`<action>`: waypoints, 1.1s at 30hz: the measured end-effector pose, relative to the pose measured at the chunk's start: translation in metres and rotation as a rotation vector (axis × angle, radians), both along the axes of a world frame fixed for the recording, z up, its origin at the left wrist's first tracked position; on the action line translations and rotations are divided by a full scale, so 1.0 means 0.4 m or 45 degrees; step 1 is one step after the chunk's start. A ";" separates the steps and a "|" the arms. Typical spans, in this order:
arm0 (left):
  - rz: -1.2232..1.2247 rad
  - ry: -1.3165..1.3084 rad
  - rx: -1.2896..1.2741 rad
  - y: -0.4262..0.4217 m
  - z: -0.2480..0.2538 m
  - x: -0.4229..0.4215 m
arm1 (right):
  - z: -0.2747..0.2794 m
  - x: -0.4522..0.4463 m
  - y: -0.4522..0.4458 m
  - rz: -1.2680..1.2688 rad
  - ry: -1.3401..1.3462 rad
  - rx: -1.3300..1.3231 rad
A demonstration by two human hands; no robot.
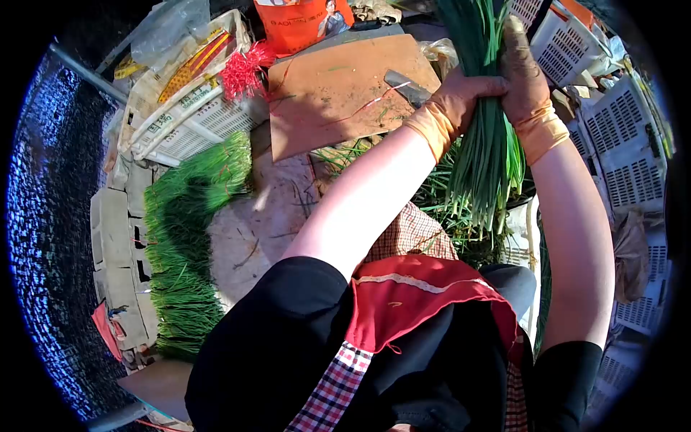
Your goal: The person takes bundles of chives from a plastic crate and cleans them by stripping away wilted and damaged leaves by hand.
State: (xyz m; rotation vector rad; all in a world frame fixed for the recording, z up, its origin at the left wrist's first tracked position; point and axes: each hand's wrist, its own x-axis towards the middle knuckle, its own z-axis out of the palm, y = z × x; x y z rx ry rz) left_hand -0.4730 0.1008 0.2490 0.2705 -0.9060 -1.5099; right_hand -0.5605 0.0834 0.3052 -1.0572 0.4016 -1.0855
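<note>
At the upper right, a bunch of long green stalks (484,155) hangs between my two gloved hands. My left hand (457,104) is closed round the bunch from its left side, thumb across it. My right hand (525,83) grips the same bunch from the right, its fingers pointing up. Left of my hands lies a brown board (338,90), with a flat metal blade (407,88) and a thin red tie on it. Red string (247,70) is bundled at the board's left edge. Stacked green bunches (183,252) stand in a row at the left.
White plastic crates (625,137) line the right side, and another white crate (205,129) stands at the upper left. An orange-red bag (299,27) is beyond the board. Loose green stalks (439,191) lie below my left hand. Dark netting (54,237) runs along the far left.
</note>
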 end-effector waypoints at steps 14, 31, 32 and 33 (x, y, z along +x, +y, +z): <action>0.317 0.345 0.215 -0.026 -0.034 0.041 | 0.021 -0.223 0.301 -0.981 1.290 -1.366; 0.235 0.741 0.045 0.013 0.005 0.166 | -0.090 -0.289 0.400 -0.789 0.804 -0.678; 0.289 0.675 0.027 0.038 0.028 0.180 | -0.121 -0.331 0.404 -0.760 0.794 -0.672; 0.455 0.670 0.065 0.020 0.016 0.197 | -0.168 -0.374 0.405 -0.728 0.782 -0.665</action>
